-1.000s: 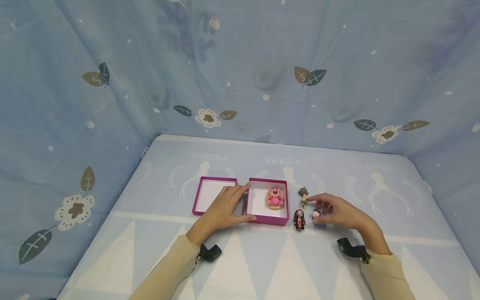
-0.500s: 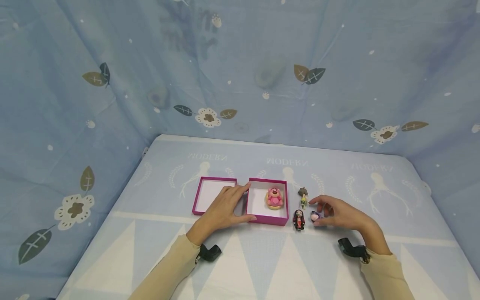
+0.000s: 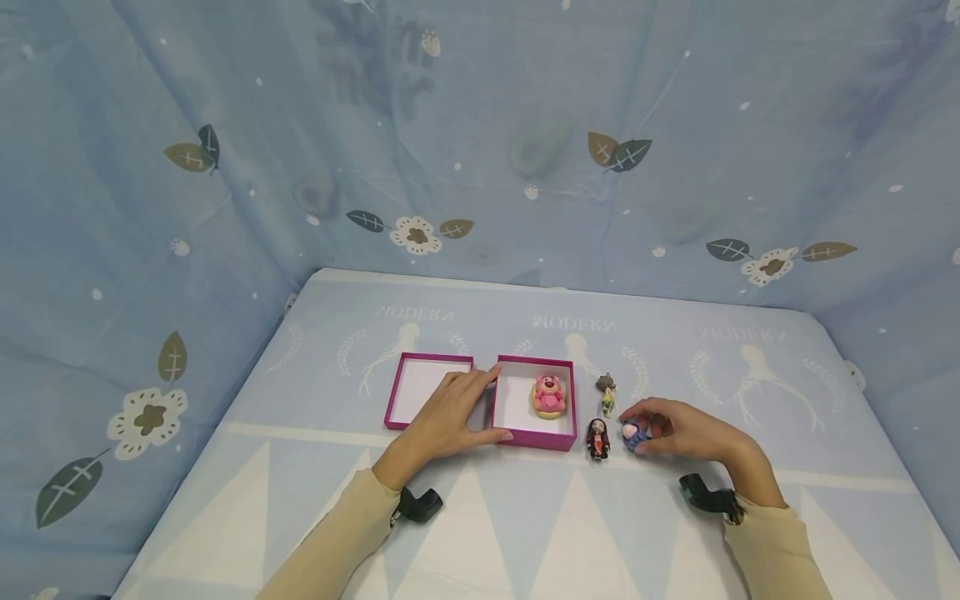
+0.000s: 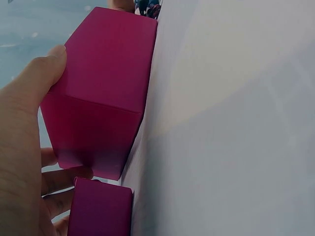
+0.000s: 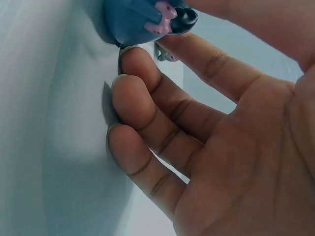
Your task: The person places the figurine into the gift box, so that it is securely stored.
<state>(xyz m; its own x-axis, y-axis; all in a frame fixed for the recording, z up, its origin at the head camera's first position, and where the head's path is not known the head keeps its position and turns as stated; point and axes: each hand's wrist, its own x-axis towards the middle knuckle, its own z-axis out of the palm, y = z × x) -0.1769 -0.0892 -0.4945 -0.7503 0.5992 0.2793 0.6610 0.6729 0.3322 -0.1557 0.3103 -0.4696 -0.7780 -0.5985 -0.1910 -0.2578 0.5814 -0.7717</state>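
Observation:
My left hand (image 3: 450, 414) holds the magenta box (image 3: 536, 439) at its left side, thumb on the near corner and a fingertip at the far corner. The left wrist view shows the thumb on the box's outer wall (image 4: 108, 59). Inside the white-lined box sits a pink bear figurine (image 3: 550, 394). To the box's right, my right hand (image 3: 686, 427) pinches a blue figurine (image 3: 633, 435) between thumb and index finger. A pink bow and black tip show on that figurine in the right wrist view; the other fingers curl beside it, near the tabletop.
A matching magenta lid (image 3: 429, 358) lies, hollow side up, left of the box. Between box and right hand are a long-haired doll figurine (image 3: 597, 440) and a small green-and-yellow figurine (image 3: 607, 398). Patterned blue cloth (image 3: 480, 150) hangs behind the table (image 3: 510, 517).
The blue figurine has turned in my right fingers, showing more of its blue body. The right hand has shifted slightly toward me. My left hand, box and lid stay where they were.

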